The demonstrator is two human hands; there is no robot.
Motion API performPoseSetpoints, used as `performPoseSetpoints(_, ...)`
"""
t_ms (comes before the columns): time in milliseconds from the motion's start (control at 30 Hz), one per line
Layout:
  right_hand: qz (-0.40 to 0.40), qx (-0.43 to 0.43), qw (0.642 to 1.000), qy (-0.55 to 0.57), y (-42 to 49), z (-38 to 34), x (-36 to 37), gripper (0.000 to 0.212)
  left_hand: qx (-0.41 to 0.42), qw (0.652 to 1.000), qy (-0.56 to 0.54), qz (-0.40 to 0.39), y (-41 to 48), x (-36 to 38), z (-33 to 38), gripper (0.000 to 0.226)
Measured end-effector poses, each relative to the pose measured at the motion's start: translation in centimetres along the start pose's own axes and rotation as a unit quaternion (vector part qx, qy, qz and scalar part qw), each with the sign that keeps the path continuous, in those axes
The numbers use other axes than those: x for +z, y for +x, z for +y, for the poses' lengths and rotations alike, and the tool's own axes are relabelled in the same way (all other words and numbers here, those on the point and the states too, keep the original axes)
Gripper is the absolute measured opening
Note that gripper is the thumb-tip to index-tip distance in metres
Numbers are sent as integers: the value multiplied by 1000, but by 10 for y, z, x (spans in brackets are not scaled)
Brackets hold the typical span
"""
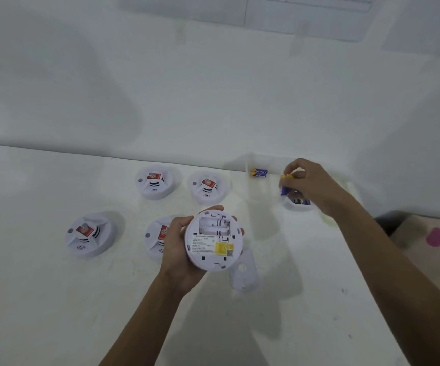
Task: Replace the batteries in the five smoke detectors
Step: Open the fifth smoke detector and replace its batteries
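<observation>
Head view: left hand (179,249) grips opened smoke detector (213,240), compartment empty; right hand (311,184) pinches battery (285,184) over dish (296,204). Next, likely: insert, matching polarity.

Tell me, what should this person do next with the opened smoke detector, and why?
Most likely carry the battery pinched in the right hand across to the smoke detector the left hand holds, and press it into the battery bay. The bay looks empty, and its cover lies off on the table beside it.
</observation>
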State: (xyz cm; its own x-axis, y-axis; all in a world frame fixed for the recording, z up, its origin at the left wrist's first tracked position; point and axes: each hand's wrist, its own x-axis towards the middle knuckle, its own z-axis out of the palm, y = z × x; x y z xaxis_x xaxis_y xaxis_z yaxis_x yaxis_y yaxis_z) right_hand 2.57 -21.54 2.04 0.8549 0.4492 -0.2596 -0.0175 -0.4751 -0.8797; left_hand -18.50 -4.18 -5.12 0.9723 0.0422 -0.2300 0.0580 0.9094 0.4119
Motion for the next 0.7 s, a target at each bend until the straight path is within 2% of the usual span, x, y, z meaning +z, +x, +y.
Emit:
performPoseSetpoints(100, 70, 68, 994, -44, 32, 27, -19, 13, -3, 1000, 1, -7, 2, -1, 0, 46)
performPoseSetpoints(233, 99, 112, 980, -135, 58, 62, -24, 11, -7, 1000, -1, -13, 4, -2, 1, 48)
performPoseSetpoints(367, 115, 89, 966, -213, 66, 71, -9, 12, -8, 1000, -1, 7, 5, -6, 1, 46)
performPoseSetpoints(500, 97, 64, 954, -276, 68, 69, -1, 8, -4, 1000, 22, 9, 8, -11, 3, 53)
performPoseSetpoints(700, 113, 39, 937, -327, 78, 71, -6, 13, -9, 1000, 27, 6, 11, -14, 5, 60)
